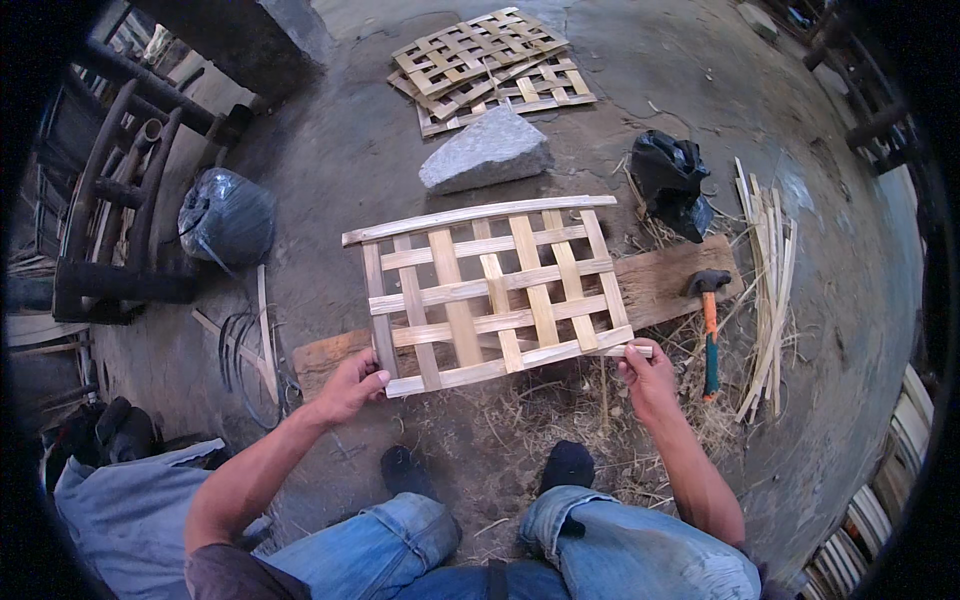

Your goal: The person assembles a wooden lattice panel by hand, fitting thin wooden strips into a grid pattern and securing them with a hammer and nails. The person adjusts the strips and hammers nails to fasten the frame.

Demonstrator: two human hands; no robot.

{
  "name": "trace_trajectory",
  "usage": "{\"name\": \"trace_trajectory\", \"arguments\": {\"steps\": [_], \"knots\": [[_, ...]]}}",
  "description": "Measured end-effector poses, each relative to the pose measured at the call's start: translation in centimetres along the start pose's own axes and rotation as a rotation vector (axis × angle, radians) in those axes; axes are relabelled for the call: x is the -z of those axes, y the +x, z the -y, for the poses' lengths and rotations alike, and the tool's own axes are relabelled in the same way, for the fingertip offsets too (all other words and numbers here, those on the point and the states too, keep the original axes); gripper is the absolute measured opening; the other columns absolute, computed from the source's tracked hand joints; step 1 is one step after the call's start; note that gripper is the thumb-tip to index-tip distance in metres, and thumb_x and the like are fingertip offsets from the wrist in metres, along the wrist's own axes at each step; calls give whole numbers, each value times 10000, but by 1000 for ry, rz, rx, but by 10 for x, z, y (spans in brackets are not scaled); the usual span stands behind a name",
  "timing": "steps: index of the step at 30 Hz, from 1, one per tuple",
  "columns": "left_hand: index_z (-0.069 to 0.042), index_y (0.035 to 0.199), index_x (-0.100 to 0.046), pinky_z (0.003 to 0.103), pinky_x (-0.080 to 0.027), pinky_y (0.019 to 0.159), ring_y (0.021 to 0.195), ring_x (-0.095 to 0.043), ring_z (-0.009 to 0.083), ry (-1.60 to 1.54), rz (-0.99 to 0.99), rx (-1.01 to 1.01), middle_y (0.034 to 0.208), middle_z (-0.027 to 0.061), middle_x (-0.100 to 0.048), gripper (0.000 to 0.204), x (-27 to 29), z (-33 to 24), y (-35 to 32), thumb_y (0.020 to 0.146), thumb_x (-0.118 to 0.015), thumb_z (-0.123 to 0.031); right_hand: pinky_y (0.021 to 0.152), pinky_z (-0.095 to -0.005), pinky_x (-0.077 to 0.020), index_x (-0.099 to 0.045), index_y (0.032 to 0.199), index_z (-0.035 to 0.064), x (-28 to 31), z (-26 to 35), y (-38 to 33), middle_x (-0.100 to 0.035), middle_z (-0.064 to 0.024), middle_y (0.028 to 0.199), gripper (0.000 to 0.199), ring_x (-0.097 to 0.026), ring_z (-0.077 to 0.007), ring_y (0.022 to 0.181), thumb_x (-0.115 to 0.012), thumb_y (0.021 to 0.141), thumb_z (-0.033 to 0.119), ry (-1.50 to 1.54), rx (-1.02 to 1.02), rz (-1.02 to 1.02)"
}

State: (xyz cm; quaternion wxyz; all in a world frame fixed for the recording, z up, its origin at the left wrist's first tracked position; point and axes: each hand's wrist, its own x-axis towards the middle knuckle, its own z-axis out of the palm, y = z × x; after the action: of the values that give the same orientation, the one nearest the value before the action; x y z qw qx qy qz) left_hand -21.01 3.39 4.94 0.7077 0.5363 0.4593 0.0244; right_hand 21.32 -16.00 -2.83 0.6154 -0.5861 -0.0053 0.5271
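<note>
A flat rectangular lattice panel of pale woven wooden strips (pixel 493 290) is held tilted in front of the person, above a long brown wooden board (pixel 675 282) on the floor. The left hand (pixel 350 388) grasps its near left corner, thumb on top. The right hand (pixel 650 380) pinches a narrow pale wooden strip (pixel 645 351) at the near right corner; whether those fingers also touch the panel, I cannot tell.

Far right of the panel, a crumpled black plastic bag (pixel 668 178) sits on the floor, its contents hidden. To the left stands a rounded bundle in shiny grey plastic (pixel 228 215); what it wraps cannot be made out. Beyond it, at the far left, a dark rack of thick logs (pixel 125 281) holds wooden poles and slats.

A hammer with an orange and green handle (pixel 711 345) rests on the right, its head on the board. Further right lie loose pale strips (pixel 768 300). On the far side, a grey angular stone (pixel 487 152) sits before a pile of woven panels (pixel 480 55).
</note>
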Motion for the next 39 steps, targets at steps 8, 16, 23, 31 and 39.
{"name": "trace_trajectory", "arguments": {"steps": [8, 16, 23, 31, 39], "knots": [[-53, 1157, -528, 244, -448, 747, 824, -509, 67, -37, -43, -26, 965, -15, -559, 240, 7, 5, 13, 969, -568, -196, 590, -234, -540, -576, 1052, 63, 0, -4, 4, -658, -54, 910, 180, -659, -134, 746, -671, 928, 152, -37, 31, -84], [-50, 1152, -528, 236, -420, 698, 780, -467, 58, 13, -45, -10, 917, -22, -533, 239, 13, 15, 23, 967, -568, -195, 617, -217, -516, -591, 1078, 77, 2, 10, 10, -617, 5, 886, 195, -621, -93, 737, -608, 977, 243, -93, 35, -129], [-53, 1186, -519, 255, -447, 803, 915, -516, 76, 19, 44, 57, 1034, -15, -562, 334, 19, 33, 26, 959, -600, -285, 571, -221, -524, -592, 1101, 45, 5, 6, 14, -640, -34, 898, 226, -649, -118, 728, -619, 970, 227, -110, 120, -187], [-56, 1092, -541, 244, -442, 755, 842, -499, 55, -1, -17, 16, 959, -27, -559, 193, 13, 30, 25, 971, -573, -204, 543, -210, -518, -591, 1079, 18, 13, 20, 29, -646, -43, 846, 227, -661, -118, 691, -623, 968, 214, -136, 139, -138], [-42, 1140, -537, 251, -446, 772, 890, -527, 68, 21, 15, -6, 1001, -17, -577, 243, 14, 27, 26, 974, -579, -214, 523, -206, -526, -588, 1086, 15, 10, 20, 33, -638, -44, 850, 206, -664, -134, 663, -634, 958, 170, -174, 190, -225]]}}
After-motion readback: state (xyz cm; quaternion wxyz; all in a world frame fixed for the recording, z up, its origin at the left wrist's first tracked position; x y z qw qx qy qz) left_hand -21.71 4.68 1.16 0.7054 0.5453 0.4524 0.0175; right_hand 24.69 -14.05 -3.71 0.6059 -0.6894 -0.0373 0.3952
